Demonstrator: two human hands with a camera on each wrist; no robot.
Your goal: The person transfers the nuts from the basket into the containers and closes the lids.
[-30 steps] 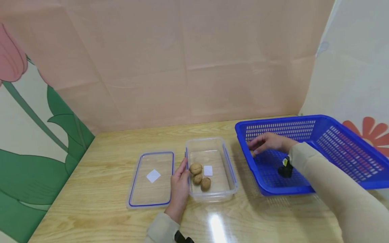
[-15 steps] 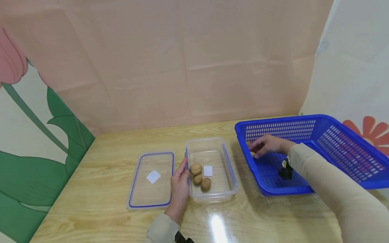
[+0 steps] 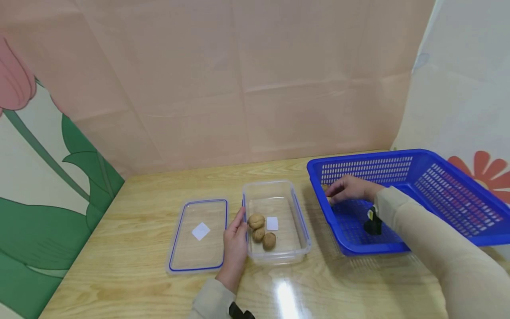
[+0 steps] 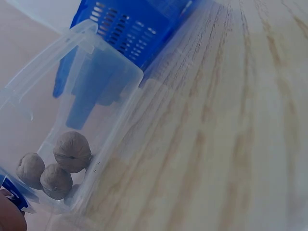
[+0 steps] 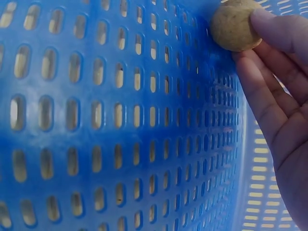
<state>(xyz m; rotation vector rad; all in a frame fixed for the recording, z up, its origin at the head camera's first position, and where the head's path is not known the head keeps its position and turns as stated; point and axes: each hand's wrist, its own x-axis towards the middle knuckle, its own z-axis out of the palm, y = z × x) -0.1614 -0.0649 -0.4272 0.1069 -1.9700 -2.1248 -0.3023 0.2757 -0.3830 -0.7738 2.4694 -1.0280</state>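
My left hand (image 3: 235,245) lies along the left wall of a clear plastic food container (image 3: 304,230), its fairly straight fingers touching the side. Inside, three walnuts (image 3: 258,235) cluster at the left, beside a small white label (image 3: 272,223). They also show through the wall in the left wrist view, the upper walnut (image 4: 72,152) being nearest the middle. My right hand (image 3: 350,188) reaches into a blue plastic basket (image 3: 342,243) at its left end. Thumb and fingers there pinch a walnut (image 5: 235,26) close to the perforated wall; from the head view the fingers mostly cover it.
A clear lid (image 3: 183,257) with a blue seal lies flat left of the container. Another brown round thing (image 3: 324,188) shows at the basket's left corner. The wooden table (image 3: 131,248) meets a beige backdrop (image 3: 191,88) behind.
My right fingers have shifted slightly and curl in closer at the basket's left wall. The left hand, the container and its three walnuts stay put.
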